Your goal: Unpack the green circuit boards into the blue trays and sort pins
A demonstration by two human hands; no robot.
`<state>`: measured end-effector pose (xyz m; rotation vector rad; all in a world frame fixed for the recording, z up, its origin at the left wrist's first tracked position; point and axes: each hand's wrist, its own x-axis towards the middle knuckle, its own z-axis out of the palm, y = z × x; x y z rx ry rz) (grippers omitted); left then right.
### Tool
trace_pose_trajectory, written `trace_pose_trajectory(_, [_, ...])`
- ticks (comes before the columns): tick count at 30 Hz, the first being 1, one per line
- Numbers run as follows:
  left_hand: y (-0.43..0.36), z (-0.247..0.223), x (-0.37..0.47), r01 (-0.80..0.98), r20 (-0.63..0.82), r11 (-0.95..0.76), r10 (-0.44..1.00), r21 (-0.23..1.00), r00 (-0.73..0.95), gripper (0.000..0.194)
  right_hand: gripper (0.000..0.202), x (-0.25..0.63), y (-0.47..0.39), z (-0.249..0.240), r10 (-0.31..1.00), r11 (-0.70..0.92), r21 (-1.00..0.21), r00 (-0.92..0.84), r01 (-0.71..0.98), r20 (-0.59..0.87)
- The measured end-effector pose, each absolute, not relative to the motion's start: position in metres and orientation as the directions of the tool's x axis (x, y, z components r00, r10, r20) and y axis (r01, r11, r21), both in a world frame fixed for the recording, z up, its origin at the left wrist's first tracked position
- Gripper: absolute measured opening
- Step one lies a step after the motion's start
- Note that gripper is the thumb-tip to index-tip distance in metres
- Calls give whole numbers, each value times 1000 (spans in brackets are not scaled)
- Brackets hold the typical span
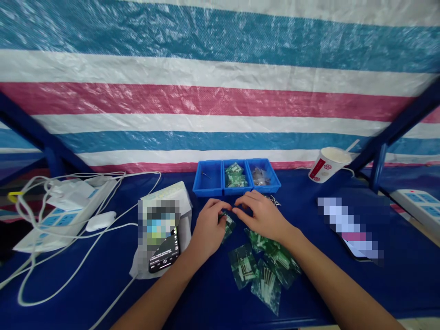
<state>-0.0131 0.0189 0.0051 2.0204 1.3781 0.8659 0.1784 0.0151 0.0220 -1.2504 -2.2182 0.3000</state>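
Note:
My left hand (210,225) is closed on a small green plastic bag (228,227), its thumb and fingers bent round the bag's upper left part. Close beside it, my right hand (263,213) has its thumb and index fingertips near the left fingertips; whether it pinches anything is too small to tell. Several green bags with screws and white plugs (266,284) lie below the right hand and forearm. Behind the hands stand three joined blue bins: the left bin (208,190) holds a small screw, the middle one green packets (235,175), the right one clear bags (260,177).
Left are a lit phone (165,254) on white packaging, a white earphone case (101,221), tangled cables and a power strip (58,224). Right are a paper cup (328,164), another phone (354,233) and a second power strip (421,201). Loose screws (275,200) lie behind the right hand.

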Motion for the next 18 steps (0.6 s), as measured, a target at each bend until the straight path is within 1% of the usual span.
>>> trace_pose_trajectory(3, [20, 9, -13, 524, 257, -318, 948, 790, 188, 29, 27, 177, 14, 19, 806, 584, -423, -434, 693, 402])
trace_pose_trajectory(5, [19, 14, -12, 444, 271, -320, 947, 837, 171, 24, 30, 176, 14, 18, 807, 588, -456, -445, 667, 389])
trace_pose_trajectory(6, [18, 16, -12, 401, 281, -327, 944, 856, 170, 21, 29, 176, 14, 18, 809, 587, -484, -450, 649, 379])
trace_pose_trajectory(8, [16, 19, -11, 332, 302, -345, 937, 878, 174, 14, 20, 175, 15, 20, 818, 573, -560, -453, 598, 354])
trace_pose_trajectory(11, [13, 20, -9, 240, 324, -352, 934, 905, 148, 7, 12, 173, 15, 23, 852, 508, -692, -413, 513, 320])
trace_pose_trajectory(12, [13, 19, -9, 205, 325, -344, 938, 916, 121, 8, 12, 172, 15, 24, 870, 474, -738, -387, 481, 306])
trace_pose_trajectory(14, [13, 17, -9, 148, 292, -298, 955, 943, 57, 28, 14, 172, 17, 25, 910, 382, -841, -314, 384, 270])
trace_pose_trajectory(15, [13, 17, -9, 135, 255, -258, 966, 957, 40, 39, 15, 172, 18, 25, 932, 326, -891, -268, 315, 246])
trace_pose_trajectory(16, [13, 16, -10, 128, 205, -210, 977, 969, 50, 46, 17, 172, 19, 24, 952, 267, -935, -214, 235, 218])
trace_pose_trajectory(17, [13, 16, -10, 127, 155, -165, 984, 978, 87, 45, 20, 172, 20, 23, 970, 211, -966, -157, 153, 187])
trace_pose_trajectory(18, [13, 17, -10, 132, 110, -129, 984, 983, 140, 39, 23, 172, 21, 22, 983, 163, -984, -98, 77, 156])
